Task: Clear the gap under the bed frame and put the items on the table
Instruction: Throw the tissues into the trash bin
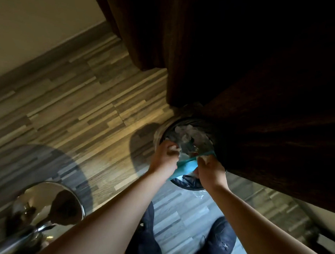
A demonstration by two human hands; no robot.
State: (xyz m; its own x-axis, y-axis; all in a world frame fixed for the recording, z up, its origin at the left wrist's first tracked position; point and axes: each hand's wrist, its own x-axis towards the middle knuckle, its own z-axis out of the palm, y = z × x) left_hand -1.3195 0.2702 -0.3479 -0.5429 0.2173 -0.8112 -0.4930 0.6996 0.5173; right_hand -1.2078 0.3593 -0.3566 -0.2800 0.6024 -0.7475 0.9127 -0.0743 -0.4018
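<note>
A round dark waste bin with a plastic liner stands on the wood floor beside a dark brown curtain. Crumpled clear and white rubbish fills it. Both my hands are over its opening. My left hand is closed on something pale at the bin's left rim; what it is cannot be made out. My right hand pinches a flat teal item that lies across the bin's near side. No bed frame and no table top can be seen.
The dark brown curtain hangs over the top and right of the view. A shiny chrome round base with a pole stands at lower left. My dark trouser legs are below. Striped wood floor spreads to the left.
</note>
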